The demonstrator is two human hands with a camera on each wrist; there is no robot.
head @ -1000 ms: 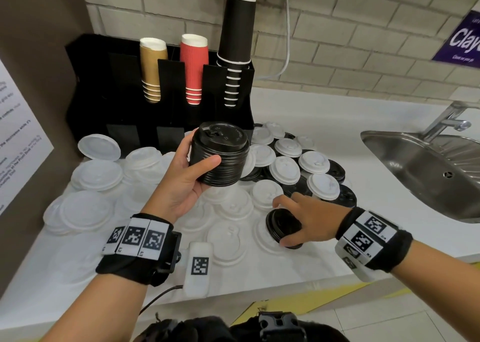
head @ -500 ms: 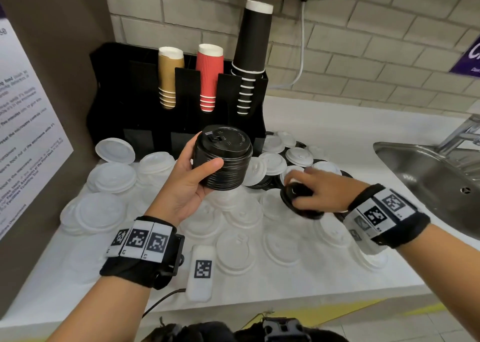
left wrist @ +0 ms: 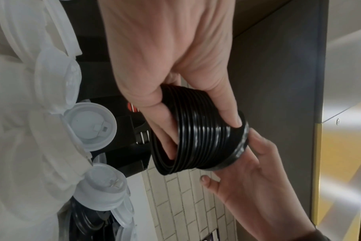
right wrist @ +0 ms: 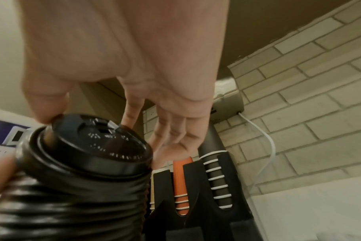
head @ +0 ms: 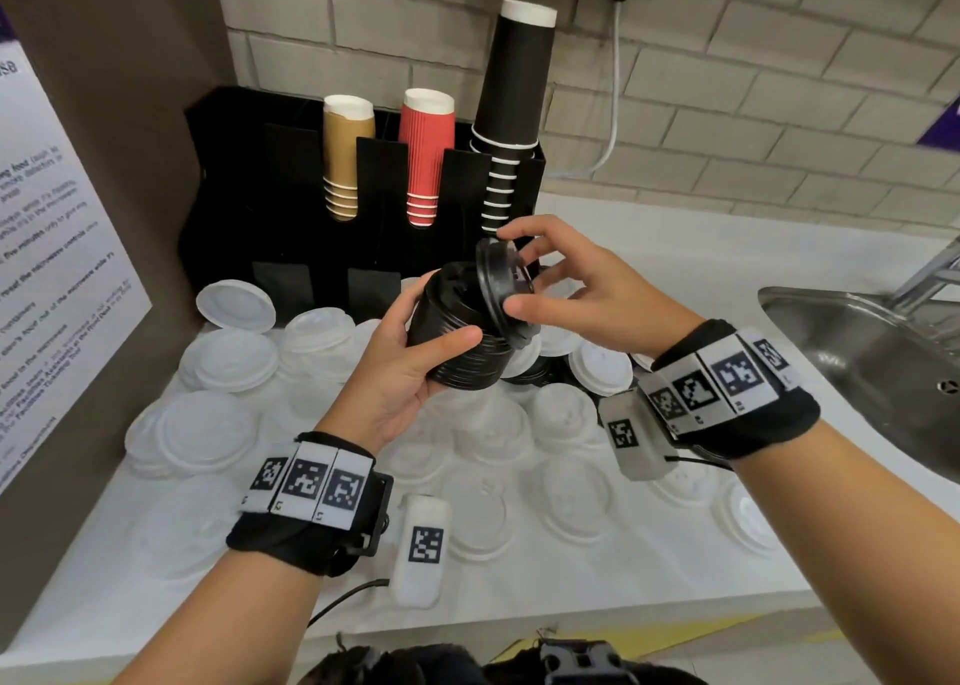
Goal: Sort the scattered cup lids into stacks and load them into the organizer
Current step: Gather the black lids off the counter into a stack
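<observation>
White tabletop (head: 519, 596) strewn with white lids (head: 228, 362) before our black organizer (head: 291, 201), our left hand (head: 400, 372) gripping the black lid stack (head: 462, 341), our right hand (head: 587, 289) fingers pinching a black lid (head: 501, 289) tilted onto it

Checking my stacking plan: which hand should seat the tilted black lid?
Right. The right hand already pinches the lid at the stack; the left hand grips that stack.

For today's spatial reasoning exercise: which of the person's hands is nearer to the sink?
Right. The right hand pinches a black lid at the lid stack, on the side toward the sink. The left hand grips the stack from the far side.
</observation>
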